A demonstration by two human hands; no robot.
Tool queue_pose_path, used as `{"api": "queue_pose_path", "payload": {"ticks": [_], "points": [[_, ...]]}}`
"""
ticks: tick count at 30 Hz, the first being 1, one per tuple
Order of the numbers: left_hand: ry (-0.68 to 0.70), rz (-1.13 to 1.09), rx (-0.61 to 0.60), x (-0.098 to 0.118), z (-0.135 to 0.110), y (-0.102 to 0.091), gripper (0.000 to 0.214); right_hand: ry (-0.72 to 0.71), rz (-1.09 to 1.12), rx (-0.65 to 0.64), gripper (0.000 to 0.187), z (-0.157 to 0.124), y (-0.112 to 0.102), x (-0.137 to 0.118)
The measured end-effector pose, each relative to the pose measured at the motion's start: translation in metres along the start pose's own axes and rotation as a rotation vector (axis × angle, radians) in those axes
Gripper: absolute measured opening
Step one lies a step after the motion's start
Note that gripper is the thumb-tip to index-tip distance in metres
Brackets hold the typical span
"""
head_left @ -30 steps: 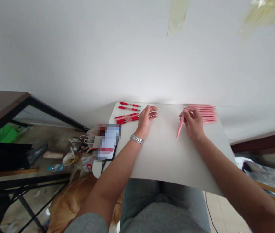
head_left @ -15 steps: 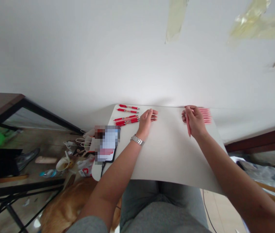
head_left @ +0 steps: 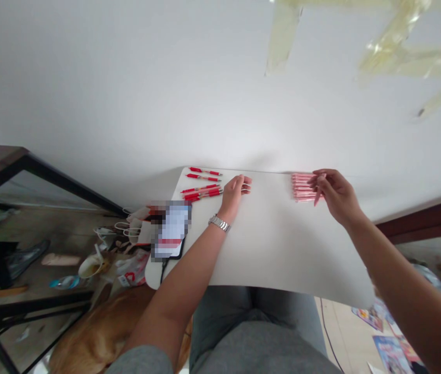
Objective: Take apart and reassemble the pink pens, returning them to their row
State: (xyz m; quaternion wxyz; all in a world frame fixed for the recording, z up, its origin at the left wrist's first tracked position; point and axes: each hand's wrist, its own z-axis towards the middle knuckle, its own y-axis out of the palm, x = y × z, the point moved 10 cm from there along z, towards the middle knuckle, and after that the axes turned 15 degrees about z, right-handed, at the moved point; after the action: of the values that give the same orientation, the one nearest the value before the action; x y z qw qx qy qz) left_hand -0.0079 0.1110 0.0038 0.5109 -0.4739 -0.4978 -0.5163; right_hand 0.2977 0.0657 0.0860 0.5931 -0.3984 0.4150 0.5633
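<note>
My left hand (head_left: 237, 191), with a metal-banded watch at the wrist, rests on the white table (head_left: 267, 244). Its fingers are loosely bent and apart, and nothing shows in them. Beside it, on the left, lie several red pens (head_left: 203, 178), some bunched together near my wrist. My right hand (head_left: 335, 195) pinches a pink pen (head_left: 317, 198), which points down toward the table. Under and left of those fingers lies a neat row of pink pens (head_left: 301, 187), side by side; my fingers hide their right ends.
A phone (head_left: 173, 234), blurred out, lies at the table's left edge with a cable plugged in. A white wall (head_left: 204, 93) rises behind the table. On the floor at left lie a brown dog (head_left: 103, 327), bags and a cup (head_left: 91, 266).
My right hand has moved to the right, uncovering the left ends of the pink pens, with a pink pen still in its fingers. The left hand has stayed almost in place.
</note>
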Motion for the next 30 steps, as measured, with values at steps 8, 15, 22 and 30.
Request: {"api": "queue_pose_path", "payload": {"ticks": [8, 15, 22, 30], "points": [[0.010, 0.009, -0.003, 0.000, -0.001, 0.000, 0.045, -0.069, 0.152, 0.127, 0.028, -0.017, -0.026, 0.018], [0.016, 0.021, -0.002, 0.001, -0.001, -0.002, 0.045, -0.076, 0.123, 0.110, 0.031, -0.025, -0.023, 0.013], [0.021, 0.024, -0.007, 0.002, -0.002, -0.002, 0.045, -0.079, 0.085, 0.099, 0.033, -0.027, -0.025, 0.011], [0.017, 0.029, -0.003, 0.001, -0.001, -0.003, 0.046, -0.097, 0.074, 0.085, 0.032, -0.023, -0.019, 0.009]]}}
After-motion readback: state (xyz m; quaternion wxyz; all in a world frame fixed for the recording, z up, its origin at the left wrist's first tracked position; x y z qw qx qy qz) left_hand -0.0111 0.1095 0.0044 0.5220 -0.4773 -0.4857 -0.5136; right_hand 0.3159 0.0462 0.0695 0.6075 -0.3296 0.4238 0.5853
